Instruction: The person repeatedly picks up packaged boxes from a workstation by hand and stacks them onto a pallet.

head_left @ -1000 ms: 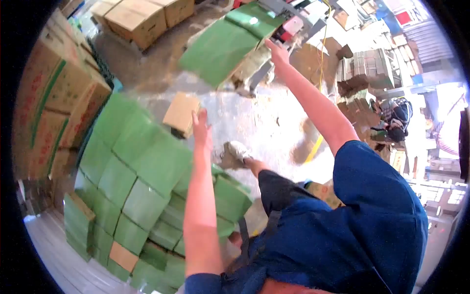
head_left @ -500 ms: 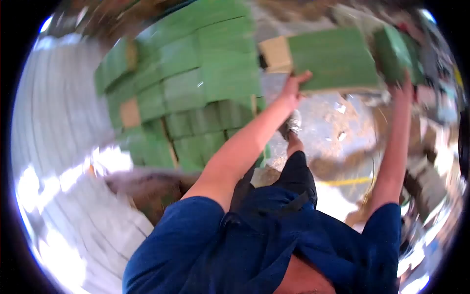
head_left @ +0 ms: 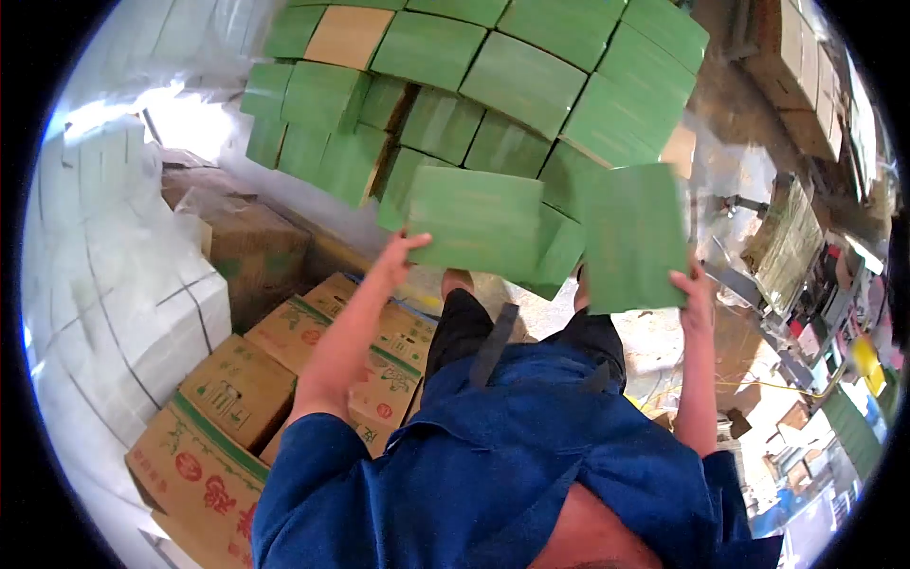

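Observation:
My left hand (head_left: 403,251) grips the outer side of a green cardboard box (head_left: 474,218), its thumb on the top. On the right, my right hand (head_left: 697,289) holds the outer edge of another green box (head_left: 633,237). Between these two, part of a further green surface (head_left: 561,248) shows lower down; whether it belongs to a third held box I cannot tell. The held boxes are in front of my body, above my legs, slightly blurred. Just beyond them stands a large stack of similar green boxes (head_left: 526,83), with one tan face (head_left: 348,36) among them.
Brown printed cartons (head_left: 213,474) stand at my lower left, beside a wrapped white stack (head_left: 104,275). A larger brown carton (head_left: 251,242) lies behind them. Brown boxes (head_left: 782,52) are stacked at far right, above a cluttered work area with a yellow cable (head_left: 758,384).
My hands and the green boxes have come from the upper right to in front of my body. The view has turned, so the green stack now lies straight ahead and the printed cartons show.

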### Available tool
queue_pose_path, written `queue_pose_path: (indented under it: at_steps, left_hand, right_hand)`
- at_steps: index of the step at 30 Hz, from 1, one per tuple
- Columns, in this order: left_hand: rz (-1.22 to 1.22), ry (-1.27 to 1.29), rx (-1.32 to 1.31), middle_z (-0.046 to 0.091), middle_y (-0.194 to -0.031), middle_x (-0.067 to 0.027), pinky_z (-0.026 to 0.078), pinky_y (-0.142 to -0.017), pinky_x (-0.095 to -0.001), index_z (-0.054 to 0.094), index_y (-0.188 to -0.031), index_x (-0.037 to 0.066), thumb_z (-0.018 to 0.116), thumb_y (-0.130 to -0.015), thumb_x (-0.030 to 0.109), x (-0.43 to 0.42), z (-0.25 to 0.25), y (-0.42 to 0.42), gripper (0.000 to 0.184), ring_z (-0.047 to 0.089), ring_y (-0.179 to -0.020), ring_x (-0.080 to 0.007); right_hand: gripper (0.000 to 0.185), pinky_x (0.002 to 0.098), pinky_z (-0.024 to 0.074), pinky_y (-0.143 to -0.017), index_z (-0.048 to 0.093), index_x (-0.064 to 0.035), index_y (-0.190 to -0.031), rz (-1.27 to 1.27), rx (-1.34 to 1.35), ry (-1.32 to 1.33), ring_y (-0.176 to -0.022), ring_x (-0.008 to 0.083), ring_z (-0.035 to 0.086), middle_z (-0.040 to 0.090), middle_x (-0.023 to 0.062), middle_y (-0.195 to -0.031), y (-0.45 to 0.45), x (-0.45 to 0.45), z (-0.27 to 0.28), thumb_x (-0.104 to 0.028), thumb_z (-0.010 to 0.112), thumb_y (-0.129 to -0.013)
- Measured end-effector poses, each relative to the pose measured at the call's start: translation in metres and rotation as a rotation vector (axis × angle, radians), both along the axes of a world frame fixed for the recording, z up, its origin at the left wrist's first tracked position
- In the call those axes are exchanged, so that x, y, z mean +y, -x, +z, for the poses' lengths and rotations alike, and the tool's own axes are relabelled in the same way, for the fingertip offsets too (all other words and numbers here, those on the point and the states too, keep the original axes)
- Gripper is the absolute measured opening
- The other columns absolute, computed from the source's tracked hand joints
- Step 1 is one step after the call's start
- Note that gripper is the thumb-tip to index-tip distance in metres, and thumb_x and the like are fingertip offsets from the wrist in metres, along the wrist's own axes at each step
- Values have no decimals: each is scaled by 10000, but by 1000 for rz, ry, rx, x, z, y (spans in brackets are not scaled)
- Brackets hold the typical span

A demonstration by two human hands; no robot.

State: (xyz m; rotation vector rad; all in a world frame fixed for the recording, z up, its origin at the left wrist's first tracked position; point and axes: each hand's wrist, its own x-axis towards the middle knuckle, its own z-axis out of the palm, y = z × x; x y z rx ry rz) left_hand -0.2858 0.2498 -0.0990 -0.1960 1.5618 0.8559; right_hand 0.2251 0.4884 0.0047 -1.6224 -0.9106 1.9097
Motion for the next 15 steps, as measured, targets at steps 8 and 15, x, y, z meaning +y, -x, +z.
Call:
queue_pose_path:
  at_steps: [8, 15]
  left_hand:
    - [-137, 66, 396, 506, -1334, -142, 363, -1016, -451, 352, -1438, 66, 806, -691, 211, 56, 14, 199, 886, 469, -1227, -270]
    - [-155, -216, 287, 573, -1258, -123, 384, -1026, -364, 413, -1400, 19, 786, -717, 164, 116, -29, 264, 792, 548, -1136, -256]
  right_hand:
    - [741, 278, 442, -908, 594, -56, -1266, 665, -248, -169, -994, 165, 580, 626, 62, -1114, 212, 80, -50, -107, 835, -568]
    - [661, 290, 454, -905, 622, -23, -1219, 839, -144, -179, -1020, 176, 591, 644, 83, -1149, 260, 107, -90, -132, 834, -602]
